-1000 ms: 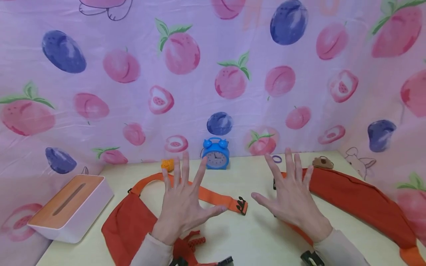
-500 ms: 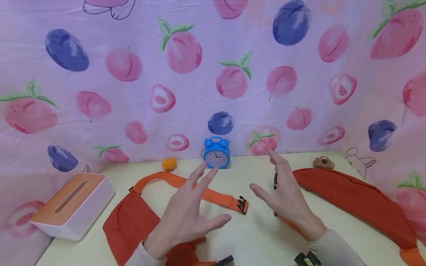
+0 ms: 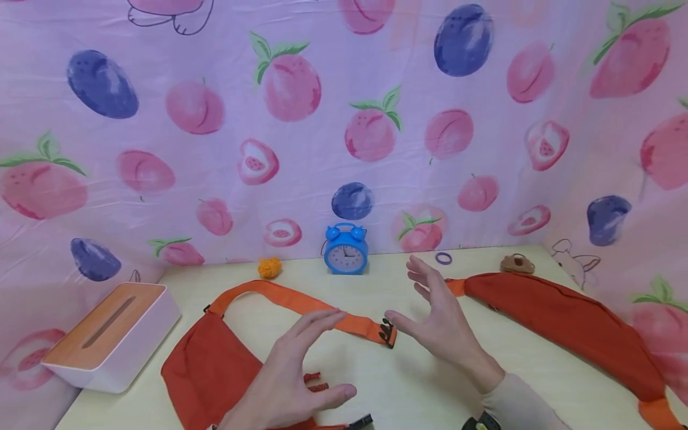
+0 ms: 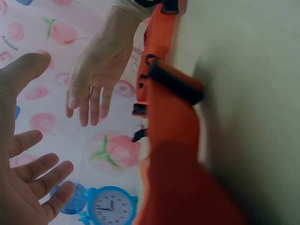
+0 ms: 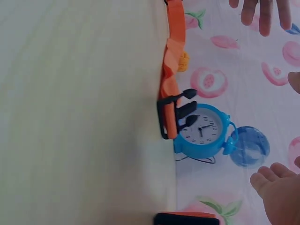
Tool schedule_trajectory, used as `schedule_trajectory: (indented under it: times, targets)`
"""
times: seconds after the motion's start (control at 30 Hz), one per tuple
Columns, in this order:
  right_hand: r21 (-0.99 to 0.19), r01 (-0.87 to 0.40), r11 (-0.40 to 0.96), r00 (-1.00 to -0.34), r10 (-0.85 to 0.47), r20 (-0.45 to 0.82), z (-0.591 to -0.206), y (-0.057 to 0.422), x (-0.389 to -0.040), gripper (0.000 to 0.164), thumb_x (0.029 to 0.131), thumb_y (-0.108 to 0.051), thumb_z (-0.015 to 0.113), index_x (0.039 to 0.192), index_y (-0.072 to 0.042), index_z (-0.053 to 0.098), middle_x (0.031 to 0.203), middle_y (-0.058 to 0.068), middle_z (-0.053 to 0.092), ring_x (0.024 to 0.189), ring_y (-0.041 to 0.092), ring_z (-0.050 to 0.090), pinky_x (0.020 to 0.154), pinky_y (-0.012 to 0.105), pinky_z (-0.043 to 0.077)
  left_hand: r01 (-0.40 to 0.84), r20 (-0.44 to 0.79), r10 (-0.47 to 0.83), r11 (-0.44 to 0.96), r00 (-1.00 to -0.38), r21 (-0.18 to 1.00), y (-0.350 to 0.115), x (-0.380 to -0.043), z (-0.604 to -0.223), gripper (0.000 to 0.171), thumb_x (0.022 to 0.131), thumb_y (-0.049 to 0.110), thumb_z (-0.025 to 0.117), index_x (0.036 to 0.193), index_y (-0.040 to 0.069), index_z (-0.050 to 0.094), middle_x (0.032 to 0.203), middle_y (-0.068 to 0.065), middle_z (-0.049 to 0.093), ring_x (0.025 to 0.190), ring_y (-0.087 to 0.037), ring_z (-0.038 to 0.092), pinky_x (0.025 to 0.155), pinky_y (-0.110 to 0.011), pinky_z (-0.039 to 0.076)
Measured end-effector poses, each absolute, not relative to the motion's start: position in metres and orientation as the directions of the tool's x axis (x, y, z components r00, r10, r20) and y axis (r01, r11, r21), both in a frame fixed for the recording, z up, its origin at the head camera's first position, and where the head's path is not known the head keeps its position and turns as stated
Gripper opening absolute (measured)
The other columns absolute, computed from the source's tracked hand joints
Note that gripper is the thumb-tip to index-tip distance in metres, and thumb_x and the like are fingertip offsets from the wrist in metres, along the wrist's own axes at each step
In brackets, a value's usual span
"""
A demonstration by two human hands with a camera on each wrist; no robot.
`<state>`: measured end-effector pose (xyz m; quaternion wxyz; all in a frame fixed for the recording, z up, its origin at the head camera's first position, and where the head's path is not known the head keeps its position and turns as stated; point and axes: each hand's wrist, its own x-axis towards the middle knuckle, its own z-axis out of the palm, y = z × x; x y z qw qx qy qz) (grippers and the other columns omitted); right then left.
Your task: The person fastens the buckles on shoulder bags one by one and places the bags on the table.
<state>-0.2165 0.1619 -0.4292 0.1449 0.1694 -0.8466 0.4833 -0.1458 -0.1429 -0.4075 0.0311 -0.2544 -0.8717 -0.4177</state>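
Low at the centre of the head view, my left hand (image 3: pixel 292 373) hovers with relaxed fingers and holds nothing. It partly covers a rust-red waist bag (image 3: pixel 206 367), whose orange strap (image 3: pixel 306 304) curves behind the hand to a black prong buckle (image 3: pixel 387 332). Another black buckle end (image 3: pixel 361 421) lies near the bottom edge. My right hand (image 3: pixel 448 325), also empty, hovers to the right, thumb toward the prong buckle. A second rust-red waist bag (image 3: pixel 559 316) lies farther right. In the left wrist view, the right hand (image 4: pixel 101 77) has its fingers extended.
A white tissue box (image 3: pixel 115 334) with a wooden lid stands at the left. Along the back are an orange ball (image 3: pixel 270 267), a blue alarm clock (image 3: pixel 346 254), a purple ring (image 3: pixel 443 258) and a small brown item (image 3: pixel 517 263). A fruit-print cloth (image 3: pixel 322 149) hangs behind.
Both hands have turned from spread, backs up, toward palms facing each other. The left hand has come lower and the right has shifted left. The bags have stayed in place.
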Motion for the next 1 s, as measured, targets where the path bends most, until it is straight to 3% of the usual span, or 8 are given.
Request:
schedule_trajectory:
  times: [0.17, 0.4, 0.6, 0.8, 1.0]
  targets:
    - [-0.826, -0.374, 0.422, -0.928, -0.174, 0.331, -0.441, 0.158, -0.217, 0.11, 0.088, -0.041, 0.097, 0.175, -0.024, 0.03, 0.17, 0.005, 0.049, 0.155, 0.029, 0.051, 0.121, 0.047, 0.048, 0.345, 0.128, 0.45, 0.442, -0.884, 0.828, -0.147, -0.142, -0.425, 0.08, 0.09, 0.051, 0.093, 0.157, 0.055, 0.05, 0.153, 0.022, 0.058, 0.138, -0.016, 0.059, 0.111, -0.054, 0.057]
    - [-0.886, -0.308, 0.347, -0.946, -0.212, 0.246, -0.454, 0.157, -0.22, 0.101, 0.092, -0.029, 0.095, 0.172, -0.021, 0.034, 0.166, 0.009, 0.053, 0.154, 0.032, 0.052, 0.123, 0.049, 0.046, 0.191, 0.003, 0.543, 0.29, -0.84, 0.938, -0.154, -0.145, -0.448, 0.072, 0.097, 0.034, 0.091, 0.158, 0.045, 0.055, 0.156, 0.001, 0.063, 0.138, -0.03, 0.063, 0.11, -0.035, 0.057]
    - [-0.912, -0.216, 0.349, -0.966, -0.213, 0.147, -0.466, 0.155, -0.222, 0.092, 0.093, -0.027, 0.094, 0.169, -0.024, 0.042, 0.162, 0.01, 0.059, 0.15, 0.03, 0.058, 0.124, 0.051, 0.046, 0.125, -0.049, 0.574, 0.261, -0.817, 0.957, -0.156, -0.15, -0.461, 0.066, 0.096, 0.031, 0.091, 0.155, 0.03, 0.062, 0.147, 0.001, 0.069, 0.135, -0.028, 0.064, 0.108, -0.032, 0.056]
    - [-0.905, -0.154, 0.397, -0.974, -0.213, 0.072, -0.479, 0.153, -0.223, 0.088, 0.09, -0.034, 0.097, 0.165, -0.022, 0.051, 0.153, 0.004, 0.067, 0.138, 0.028, 0.067, 0.118, 0.054, 0.053, 0.088, -0.111, 0.559, 0.316, -0.821, 0.945, -0.157, -0.152, -0.465, 0.055, 0.092, 0.035, 0.095, 0.142, 0.031, 0.071, 0.137, 0.004, 0.074, 0.124, -0.028, 0.065, 0.099, -0.037, 0.058]
    - [-0.882, -0.179, 0.436, -0.969, -0.234, 0.081, -0.489, 0.156, -0.226, 0.087, 0.087, -0.032, 0.099, 0.16, -0.016, 0.057, 0.143, 0.001, 0.072, 0.129, 0.022, 0.07, 0.116, 0.048, 0.055, 0.111, -0.088, 0.569, 0.305, -0.818, 0.946, -0.157, -0.152, -0.467, 0.044, 0.093, 0.03, 0.094, 0.132, 0.025, 0.076, 0.129, 0.001, 0.077, 0.116, -0.028, 0.067, 0.095, -0.031, 0.059]
